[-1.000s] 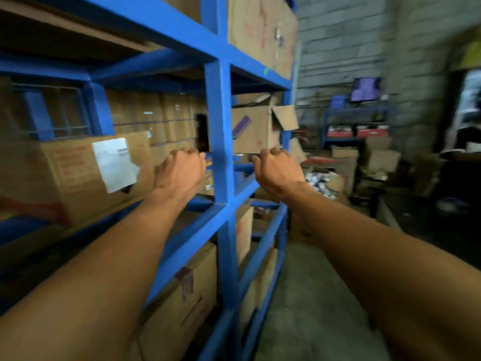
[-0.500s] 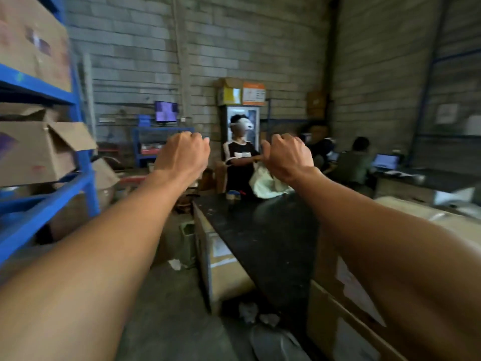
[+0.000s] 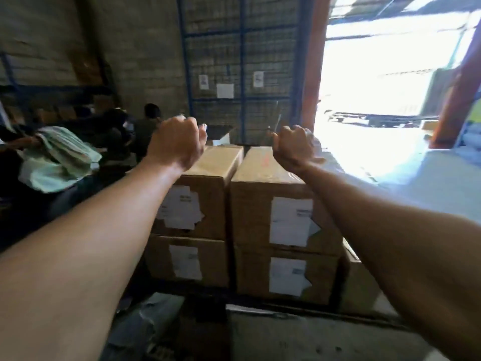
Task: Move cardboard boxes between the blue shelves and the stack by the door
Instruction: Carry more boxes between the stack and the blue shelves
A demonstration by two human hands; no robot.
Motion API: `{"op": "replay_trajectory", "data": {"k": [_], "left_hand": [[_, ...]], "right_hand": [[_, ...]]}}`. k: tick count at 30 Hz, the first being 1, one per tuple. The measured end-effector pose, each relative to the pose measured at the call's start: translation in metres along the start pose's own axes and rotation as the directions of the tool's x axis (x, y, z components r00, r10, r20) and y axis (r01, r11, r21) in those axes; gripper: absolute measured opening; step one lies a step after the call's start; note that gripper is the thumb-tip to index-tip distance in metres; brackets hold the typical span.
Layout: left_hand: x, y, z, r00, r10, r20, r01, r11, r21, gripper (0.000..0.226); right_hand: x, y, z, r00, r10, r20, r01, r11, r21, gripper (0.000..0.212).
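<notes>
A stack of cardboard boxes stands in front of me, two columns wide and two high, each box with a white label on its near face. The top left box (image 3: 208, 194) and the top right box (image 3: 257, 204) sit side by side on the lower boxes (image 3: 216, 259). My left hand (image 3: 175, 145) hovers in a fist above the top left box. My right hand (image 3: 294, 147) is also fisted, above the top right box. Neither hand holds anything or touches a box. The blue shelves are out of view.
A bright open doorway (image 3: 377, 74) with an orange post (image 3: 312, 74) lies to the right. A blue wire-mesh partition (image 3: 242, 61) stands behind the stack. People sit at the left (image 3: 148, 123), one holding a pale cloth (image 3: 59, 157). Dark debris lies on the floor (image 3: 145, 329).
My view has swung right, from the blue shelves past the black table and people to the box stack by the door. Both fists stayed raised in front of me, holding nothing.
</notes>
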State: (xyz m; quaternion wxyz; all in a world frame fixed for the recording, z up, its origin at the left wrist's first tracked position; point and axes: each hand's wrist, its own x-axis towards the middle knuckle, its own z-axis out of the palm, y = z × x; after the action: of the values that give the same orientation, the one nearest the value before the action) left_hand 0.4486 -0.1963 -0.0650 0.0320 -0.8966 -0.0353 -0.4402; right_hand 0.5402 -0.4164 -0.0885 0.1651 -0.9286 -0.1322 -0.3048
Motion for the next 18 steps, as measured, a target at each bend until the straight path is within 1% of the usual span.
{"op": "replay_trajectory", "data": {"k": [3,5,8,11,14,18], "left_hand": [[-0.007,0.068,0.016,0.998,0.056,0.035,-0.049,0.986,-0.159,0.040],[-0.013,0.115,0.022,0.994,0.100,0.049,-0.084,0.961,-0.262,0.039],[-0.031,0.184,0.027,0.981,0.162,0.106,-0.110,0.917,-0.384,0.039],[-0.052,0.241,0.038,0.960,0.220,0.175,-0.124,0.890,-0.439,0.041],[-0.073,0.282,0.055,0.935,0.274,0.227,-0.137,0.867,-0.479,0.041],[-0.103,0.326,0.084,0.884,0.331,0.330,-0.144,0.864,-0.482,0.037]], "right_hand": [[-0.033,0.065,-0.025,0.991,0.125,0.040,-0.119,0.985,-0.124,0.044],[-0.058,0.103,-0.039,0.984,0.175,0.043,-0.164,0.967,-0.197,0.045],[-0.093,0.153,-0.053,0.968,0.250,0.035,-0.234,0.941,-0.246,0.046],[-0.125,0.195,-0.060,0.940,0.329,0.088,-0.294,0.914,-0.279,0.045],[-0.152,0.233,-0.061,0.916,0.375,0.144,-0.328,0.905,-0.272,0.044],[-0.179,0.285,-0.054,0.874,0.428,0.228,-0.363,0.889,-0.280,0.046]]}}
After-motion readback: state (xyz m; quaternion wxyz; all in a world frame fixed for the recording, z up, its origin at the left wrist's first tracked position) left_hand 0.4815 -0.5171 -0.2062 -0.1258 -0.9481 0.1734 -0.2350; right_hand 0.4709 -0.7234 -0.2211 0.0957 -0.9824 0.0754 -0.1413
